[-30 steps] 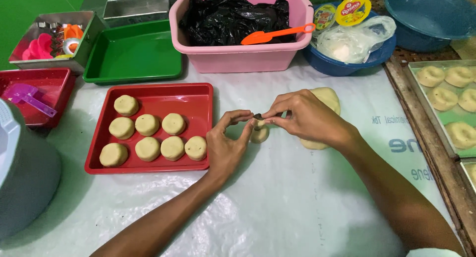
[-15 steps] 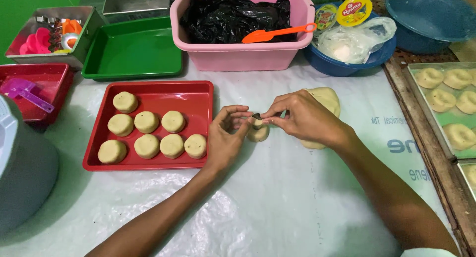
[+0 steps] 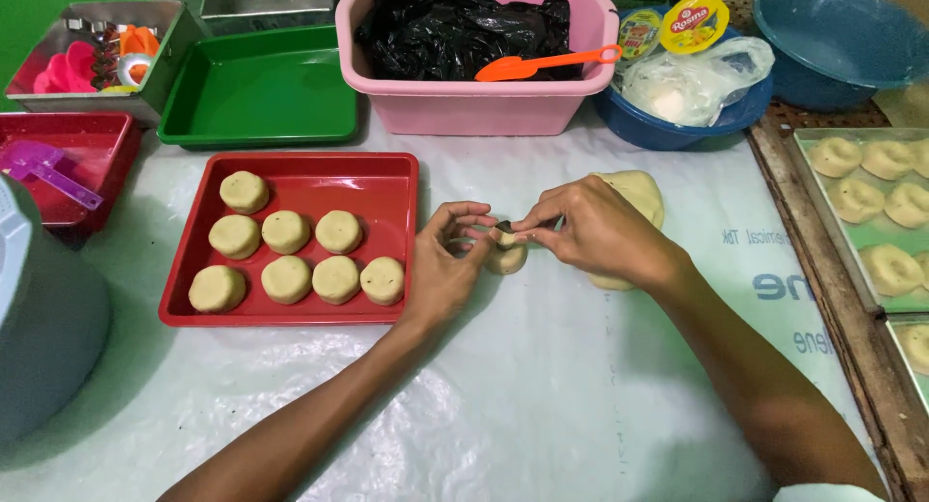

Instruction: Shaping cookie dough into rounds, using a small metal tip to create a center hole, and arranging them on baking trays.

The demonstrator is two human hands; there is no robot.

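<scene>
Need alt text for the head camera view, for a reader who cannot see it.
Two bare hands meet over a small dough piece on a plastic-covered table: the left hand cups it, the right hand pinches something dark at its top. Left of them, a red tray holds seven round dough pieces; a larger dough lump lies behind the right hand.

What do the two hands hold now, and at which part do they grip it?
The left hand cups a small dough piece from its left side. The right hand pinches its top with the fingertips, where something dark shows.
</scene>
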